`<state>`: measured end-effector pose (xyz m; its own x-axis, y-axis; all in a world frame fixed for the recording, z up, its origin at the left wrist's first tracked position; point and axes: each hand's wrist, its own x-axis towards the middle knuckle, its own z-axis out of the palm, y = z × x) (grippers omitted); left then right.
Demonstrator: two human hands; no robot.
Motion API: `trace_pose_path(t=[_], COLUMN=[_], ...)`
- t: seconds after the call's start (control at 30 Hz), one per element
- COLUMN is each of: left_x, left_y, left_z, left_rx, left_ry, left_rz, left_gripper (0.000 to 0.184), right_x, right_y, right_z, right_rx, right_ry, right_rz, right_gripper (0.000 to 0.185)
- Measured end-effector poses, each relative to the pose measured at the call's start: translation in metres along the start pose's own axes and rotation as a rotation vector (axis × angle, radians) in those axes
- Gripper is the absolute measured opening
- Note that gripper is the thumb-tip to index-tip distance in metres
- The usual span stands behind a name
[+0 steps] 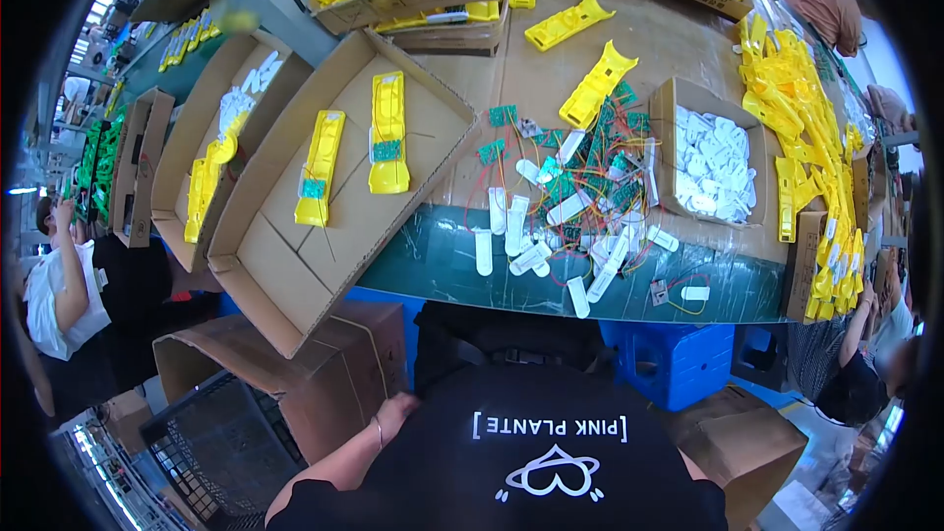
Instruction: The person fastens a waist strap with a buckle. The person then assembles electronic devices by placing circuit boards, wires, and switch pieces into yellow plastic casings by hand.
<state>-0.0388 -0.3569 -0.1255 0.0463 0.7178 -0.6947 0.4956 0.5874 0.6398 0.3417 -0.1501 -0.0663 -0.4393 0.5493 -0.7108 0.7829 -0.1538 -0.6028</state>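
Note:
My left hand (396,415) hangs low beside my black shirt, below the table edge and close to a brown carton (344,364). It is small and partly turned away, so I cannot tell whether its fingers are closed or hold anything. Only a bit of my right arm shows; the right hand is out of sight. On the table ahead lies a pile of green circuit boards (593,149) with red and yellow wires, mixed with white plastic covers (532,257). A yellow plastic shell (598,86) rests against the pile's far side.
A shallow cardboard tray (270,280) at left holds two yellow shells with boards. White parts fill a cardboard box (669,152) at right, beside heaped yellow shells (801,108). A blue stool (678,364) stands under the table. Other people work on both sides.

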Motion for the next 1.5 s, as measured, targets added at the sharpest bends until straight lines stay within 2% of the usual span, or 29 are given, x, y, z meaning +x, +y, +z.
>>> trace_pose_path(t=[0.03,0.1,0.27,0.6,0.83,1.0,1.1,1.17,1.2,1.23,1.27,1.3,1.33,1.37,1.4,1.43,1.5], left_x=[-0.004,-0.009,-0.017,0.013,0.029,0.04,0.051,0.06,0.06,0.03,0.044,0.024,0.007,-0.008,-0.026,-0.036,-0.066], left_y=[0.005,0.001,-0.015,-0.037,-0.06,-0.073,-0.076,-0.064,-0.038,0.042,0.045,0.095,0.136,0.168,0.197,0.215,0.248], left_z=[0.001,0.006,0.022,0.049,0.06,0.055,0.036,-0.002,-0.035,-0.084,-0.105,-0.131,-0.15,-0.16,-0.168,-0.17,-0.181], left_rx=[-0.196,-0.278,-0.27,-0.122,-0.042,0.031,0.117,0.21,0.275,0.374,0.427,0.376,0.287,0.205,0.19,0.113,0.167], left_ry=[0.033,-0.035,-0.173,-0.059,-0.125,-0.237,-0.331,-0.333,-0.263,-0.113,0.026,0.192,0.25,0.395,0.483,0.592,0.733], left_rz=[-0.139,-0.213,-0.211,-0.129,-0.175,-0.19,-0.162,-0.073,0.017,0.121,0.328,0.464,0.515,0.729,0.896,1.002,1.258], left_gripper=[0.018,0.019,0.02,0.024,0.027,0.029,0.031,0.032,0.033,0.029,0.028,0.028,0.026,0.023,0.014,0.008,0.005], right_x=[0.005,0.013,0.032,0.073,0.095,0.091,0.079,0.067,0.061,0.051,0.043,-0.01,-0.015,-0.026,-0.032,-0.037,-0.051], right_y=[-0.002,-0.004,-0.016,-0.031,-0.07,-0.108,-0.146,-0.173,-0.187,-0.207,-0.219,-0.271,-0.292,-0.316,-0.332,-0.354,-0.374], right_z=[0.001,0.0,-0.003,-0.032,-0.057,-0.08,-0.095,-0.102,-0.106,-0.108,-0.108,-0.099,-0.089,-0.079,-0.071,-0.061,-0.042], right_rx=[0.016,0.03,0.057,-0.034,-0.16,-0.217,-0.222,-0.201,-0.187,-0.153,-0.112,-0.058,0.093,0.156,0.253,0.284,0.323], right_ry=[0.009,0.023,0.055,0.092,0.11,0.165,0.191,0.184,0.157,0.105,0.044,-0.054,-0.187,-0.337,-0.569,-0.792,-1.01], right_rz=[-0.008,-0.021,-0.065,-0.112,-0.192,-0.384,-0.643,-0.881,-1.041,-1.199,-1.387,-1.289,-1.432,-1.511,-1.495,-1.592,-1.613], right_gripper=[0.026,0.025,0.024,0.021,0.019,0.017,0.016,0.016,0.015,0.015,0.015,0.012,0.01,0.009,0.01,0.011,0.01])
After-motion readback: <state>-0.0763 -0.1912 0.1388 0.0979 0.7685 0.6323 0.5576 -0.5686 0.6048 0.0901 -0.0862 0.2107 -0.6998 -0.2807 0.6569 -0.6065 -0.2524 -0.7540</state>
